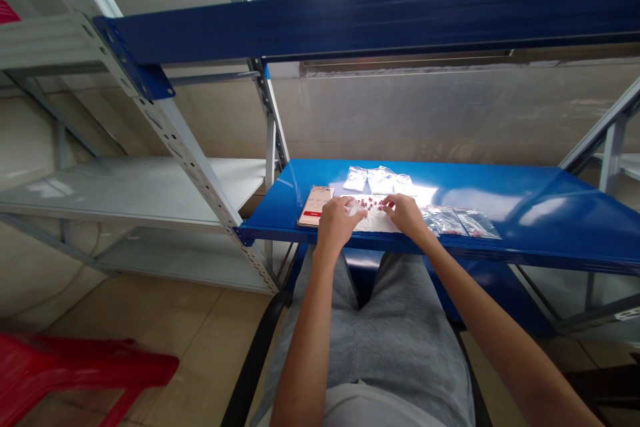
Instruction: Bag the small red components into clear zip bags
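Both my hands rest on a white sheet (376,220) on the blue shelf (525,193), where several small red pieces (371,203) lie scattered. My left hand (338,221) is curled, fingertips down among the red pieces. My right hand (406,212) is also curled, fingers pinched near the pieces; what they hold is too small to make out. Clear plastic bags (379,180) lie just behind the sheet. More clear bags with red contents (460,221) lie to the right of my right hand.
A phone (316,205) with a lit screen lies left of my left hand. A grey metal rack (135,187) stands to the left. A blue beam (380,10) crosses overhead. A red plastic seat (60,367) is at lower left. My grey-trousered legs (385,333) are below the shelf.
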The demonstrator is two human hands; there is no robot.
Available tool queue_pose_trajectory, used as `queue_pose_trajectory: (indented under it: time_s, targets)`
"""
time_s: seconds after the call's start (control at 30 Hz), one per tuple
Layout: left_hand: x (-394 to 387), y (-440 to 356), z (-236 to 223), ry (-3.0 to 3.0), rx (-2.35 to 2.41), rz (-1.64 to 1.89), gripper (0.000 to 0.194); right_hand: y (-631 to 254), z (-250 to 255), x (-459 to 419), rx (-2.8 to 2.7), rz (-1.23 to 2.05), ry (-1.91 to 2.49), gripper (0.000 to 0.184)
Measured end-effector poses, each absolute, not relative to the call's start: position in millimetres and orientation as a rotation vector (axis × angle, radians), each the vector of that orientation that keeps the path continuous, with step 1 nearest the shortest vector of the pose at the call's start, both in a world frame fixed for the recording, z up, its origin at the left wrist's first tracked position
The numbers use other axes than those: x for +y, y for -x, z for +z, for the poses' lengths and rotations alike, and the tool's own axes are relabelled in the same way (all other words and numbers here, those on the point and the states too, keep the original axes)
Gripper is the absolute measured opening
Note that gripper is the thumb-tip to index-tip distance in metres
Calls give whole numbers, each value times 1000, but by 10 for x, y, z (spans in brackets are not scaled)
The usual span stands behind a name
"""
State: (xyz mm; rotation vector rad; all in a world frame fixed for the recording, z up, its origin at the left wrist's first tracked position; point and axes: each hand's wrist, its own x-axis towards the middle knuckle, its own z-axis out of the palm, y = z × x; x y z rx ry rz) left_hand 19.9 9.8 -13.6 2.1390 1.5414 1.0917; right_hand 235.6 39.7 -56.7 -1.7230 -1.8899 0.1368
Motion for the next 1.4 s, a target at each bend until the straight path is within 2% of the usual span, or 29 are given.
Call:
queue_pose_trajectory:
  time_s: [0.57,1.13,1.3,1.4]
  targets:
    - [76,-229,-114,-2176,1469,1039,23,-2258,-588,343,-1919,29,1862,21]
    - [65,-226,-150,-2211,1478,1047,39,-2290,-566,360,-1941,34,1816,21]
    - [49,-212,-128,-2192,1448,1037,39,-2422,-411,352,-1852,165,1667,15]
    - [44,-219,-119,-2188,1404,1035,43,-2453,-257,292,-1829,310,1531,19]
